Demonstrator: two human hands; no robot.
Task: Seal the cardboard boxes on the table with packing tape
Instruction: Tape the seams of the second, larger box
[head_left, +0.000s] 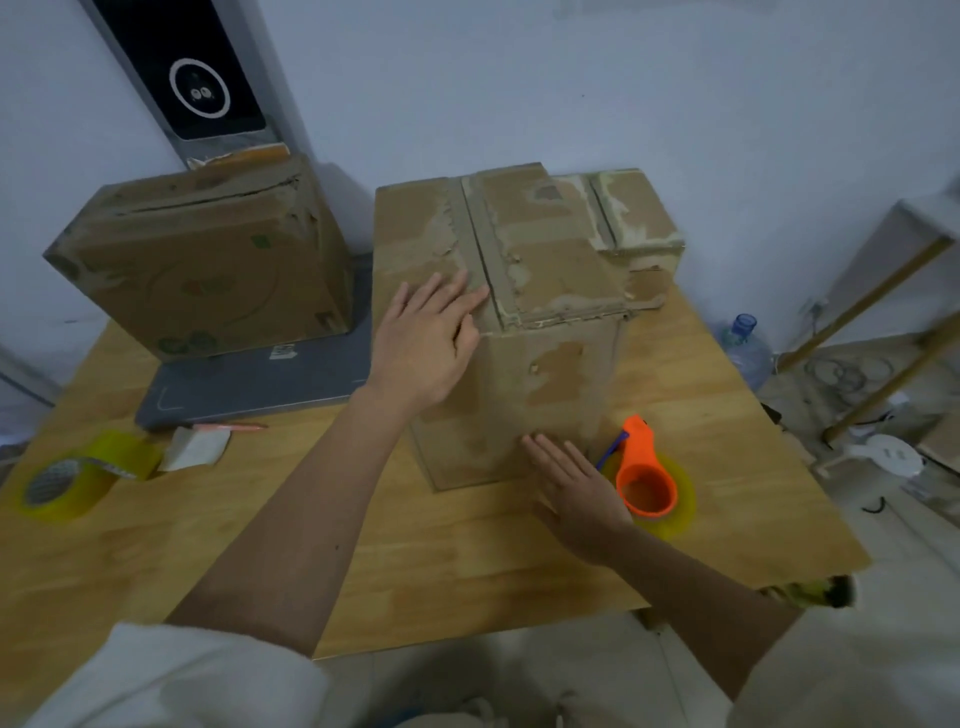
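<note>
A wooden table (467, 571) stands against a pale wall. Near its left edge lies a yellow tape roll (78, 480); behind it a cardboard box (208, 260) rests on a grey slab. At the middle, the tall box (524, 332) stands upright. The left hand (423, 345) presses flat on its top near edge, fingers straight; the right hand (576, 493) lies flat against its front side. Just right sits an orange tape dispenser (644, 478).

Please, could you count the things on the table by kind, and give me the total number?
Cardboard boxes: 2, the tall box under both hands and the second box on the left.
Tape rolls: 2, the yellow roll and the roll with orange dispenser.
Grey flat slab: 1.
Folded paper: 1.
Pen: 1.
Total: 7.
</note>
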